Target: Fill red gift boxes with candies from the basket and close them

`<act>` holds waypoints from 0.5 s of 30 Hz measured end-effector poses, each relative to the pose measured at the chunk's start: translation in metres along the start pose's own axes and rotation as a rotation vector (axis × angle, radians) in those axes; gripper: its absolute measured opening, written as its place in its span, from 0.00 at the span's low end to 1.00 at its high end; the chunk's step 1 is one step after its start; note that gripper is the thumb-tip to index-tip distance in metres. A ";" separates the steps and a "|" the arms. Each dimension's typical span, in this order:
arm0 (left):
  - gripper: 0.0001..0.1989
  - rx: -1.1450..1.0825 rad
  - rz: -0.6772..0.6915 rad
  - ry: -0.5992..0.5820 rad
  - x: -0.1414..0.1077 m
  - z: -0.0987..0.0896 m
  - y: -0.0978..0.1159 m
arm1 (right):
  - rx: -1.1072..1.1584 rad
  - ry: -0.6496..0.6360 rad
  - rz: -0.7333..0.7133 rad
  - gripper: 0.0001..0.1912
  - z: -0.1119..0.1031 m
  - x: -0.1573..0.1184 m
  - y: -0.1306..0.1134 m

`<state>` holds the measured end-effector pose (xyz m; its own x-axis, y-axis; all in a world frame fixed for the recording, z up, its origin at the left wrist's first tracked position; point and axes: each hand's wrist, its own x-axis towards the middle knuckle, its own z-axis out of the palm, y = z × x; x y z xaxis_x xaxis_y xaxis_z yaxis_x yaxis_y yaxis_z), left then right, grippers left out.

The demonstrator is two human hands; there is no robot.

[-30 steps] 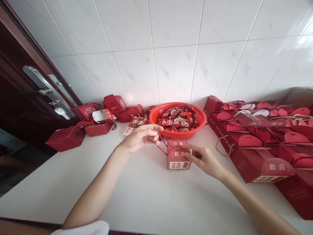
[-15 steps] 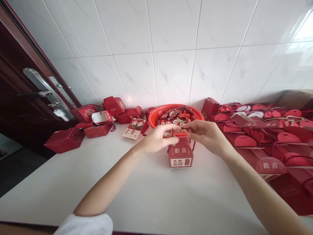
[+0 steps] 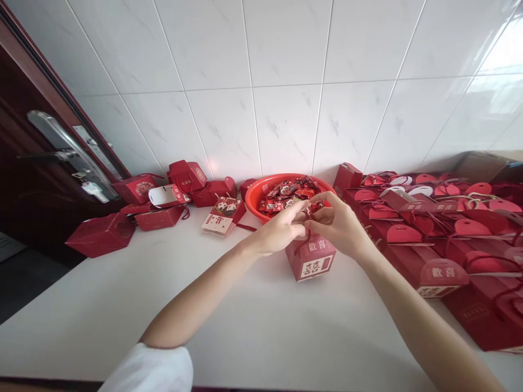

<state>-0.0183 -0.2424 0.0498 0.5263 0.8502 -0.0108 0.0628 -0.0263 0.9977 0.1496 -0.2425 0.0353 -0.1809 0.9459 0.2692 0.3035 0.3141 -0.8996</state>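
A small red candy box [image 3: 311, 260] with white lettering and a pale front label sits tilted in front of me, turned slightly to the right. Both hands are at its top, where a thin dark red cord [image 3: 309, 234] runs. My left hand [image 3: 281, 231] pinches at the cord from the left, its fingertips partly hidden. From the right, my right hand [image 3: 337, 222] has thumb and fingers closed on the cord above the lid. Just behind the hands stands an orange-red plastic basket [image 3: 254, 197] filled with wrapped candies [image 3: 288, 190].
Many red boxes [image 3: 425, 261] with cords crowd the right side of the white table [image 3: 229, 326]. At the left, several red boxes [image 3: 102, 234] lie near the door handle [image 3: 69, 147]. A panda-printed box [image 3: 220, 216] sits left of the basket. Behind is a tiled wall [image 3: 286, 125].
The box has tilted and turned, shifting a little to the right. Both hands have drawn closer together over its top at the cord. The view has shifted slightly.
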 end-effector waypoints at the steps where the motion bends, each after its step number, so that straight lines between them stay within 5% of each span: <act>1: 0.41 0.022 0.011 -0.002 0.001 0.000 -0.003 | -0.012 0.017 0.002 0.19 0.003 0.000 0.003; 6: 0.39 0.288 0.141 0.023 -0.001 0.000 -0.022 | 0.052 0.082 0.005 0.19 0.012 -0.002 0.011; 9: 0.35 0.647 0.258 0.196 -0.003 0.001 -0.035 | 0.159 0.094 0.036 0.18 0.012 -0.002 0.012; 11: 0.29 0.843 0.252 0.299 -0.001 0.001 -0.044 | 0.234 0.074 0.078 0.18 0.011 -0.002 0.012; 15: 0.07 0.996 0.233 0.307 0.007 0.002 -0.059 | 0.350 0.021 0.159 0.18 0.009 -0.003 0.009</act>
<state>-0.0171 -0.2359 -0.0097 0.3874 0.8613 0.3288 0.7262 -0.5048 0.4667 0.1445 -0.2433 0.0230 -0.1374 0.9832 0.1205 -0.0120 0.1200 -0.9927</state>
